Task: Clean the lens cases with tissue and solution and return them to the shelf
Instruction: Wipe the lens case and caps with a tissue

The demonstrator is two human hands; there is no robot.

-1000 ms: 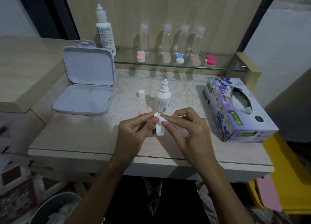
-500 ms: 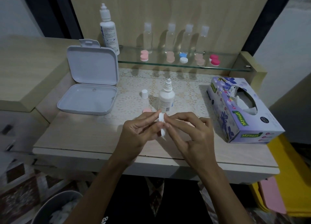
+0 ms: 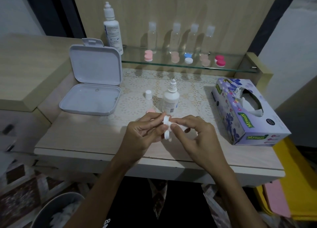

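My left hand (image 3: 144, 133) and right hand (image 3: 197, 138) pinch a white lens case (image 3: 167, 127) between them, above the table's (image 3: 82, 138) front half. Case: hard glossy plastic, two round ribbed wells joined side by side. It sits on edge, long axis running near to far, far well slightly higher; rims face left toward my left palm. Left thumb and fingers curl on its left side, right thumb and forefinger press the right side; other right fingers loosely curled. Can't tell if there's tissue between fingers and case.

Just behind the case: small white solution bottle (image 3: 171, 101), upright, smooth plastic, nozzle bare. Its cap (image 3: 148, 94), a short white cylinder, stands left of it on a lace mat (image 3: 193, 97). A pink round lid (image 3: 151, 110) lies flat beside the bottle, partly hidden by my left fingers.

Right: tissue box (image 3: 248, 114), purple floral cardboard, long axis near to far, tissue poking from the oval slot. Left: white plastic box (image 3: 96, 83), rounded rectangle, hinged lid upright.

Back: glass shelf (image 3: 236, 68) with five capped cases in a row: pink (image 3: 148, 55), beige (image 3: 175, 57), blue-white (image 3: 188, 58), beige (image 3: 205, 60), magenta (image 3: 220, 60). Four clear bottles (image 3: 176, 37) stand behind them, a tall white bottle (image 3: 113, 29) at the left end.
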